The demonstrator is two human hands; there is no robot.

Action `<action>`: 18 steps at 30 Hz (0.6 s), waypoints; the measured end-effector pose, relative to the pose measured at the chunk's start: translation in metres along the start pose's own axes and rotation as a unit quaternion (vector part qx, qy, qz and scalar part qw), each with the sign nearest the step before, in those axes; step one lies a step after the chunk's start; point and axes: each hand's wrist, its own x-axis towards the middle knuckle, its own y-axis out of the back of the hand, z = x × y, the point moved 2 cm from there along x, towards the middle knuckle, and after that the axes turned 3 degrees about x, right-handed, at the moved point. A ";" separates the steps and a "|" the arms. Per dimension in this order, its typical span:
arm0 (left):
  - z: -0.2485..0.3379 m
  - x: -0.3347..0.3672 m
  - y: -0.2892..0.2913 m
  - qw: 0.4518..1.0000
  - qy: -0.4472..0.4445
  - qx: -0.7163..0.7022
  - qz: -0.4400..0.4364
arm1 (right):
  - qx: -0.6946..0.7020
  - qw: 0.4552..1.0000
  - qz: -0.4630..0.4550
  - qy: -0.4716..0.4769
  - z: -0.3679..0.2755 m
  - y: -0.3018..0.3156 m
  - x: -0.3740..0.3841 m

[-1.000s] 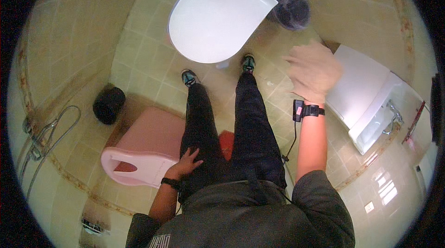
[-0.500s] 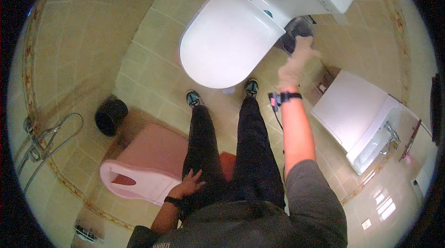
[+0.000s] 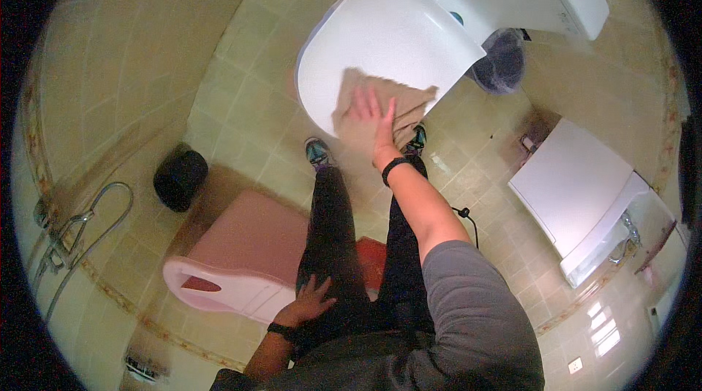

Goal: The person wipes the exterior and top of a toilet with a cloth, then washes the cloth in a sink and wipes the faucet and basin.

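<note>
Right hand (image 3: 379, 123) spread on cloth (image 3: 407, 101) atop toilet lid (image 3: 384, 33); left hand (image 3: 310, 305) splayed on thigh (image 3: 338, 256)

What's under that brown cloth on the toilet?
The cloth lies over part of the white toilet lid, whose bare surface shows beside it. The right hand is spread on top. Whatever lies directly beneath the cloth is covered and can't be seen.
</note>
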 end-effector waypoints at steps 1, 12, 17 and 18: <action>0.004 0.005 0.002 1.000 0.003 -0.002 -0.011 | 0.002 0.997 0.026 0.070 0.006 -0.016 -0.013; 0.030 -0.016 0.029 0.996 0.066 -0.050 0.025 | 0.074 0.965 0.187 -0.171 0.048 0.049 0.187; 0.007 -0.016 0.000 0.998 0.052 -0.018 -0.004 | 0.161 0.973 0.158 0.052 -0.085 0.059 0.170; 0.012 -0.011 0.004 0.999 0.040 -0.016 -0.002 | 0.155 0.972 0.123 0.126 -0.093 0.048 0.148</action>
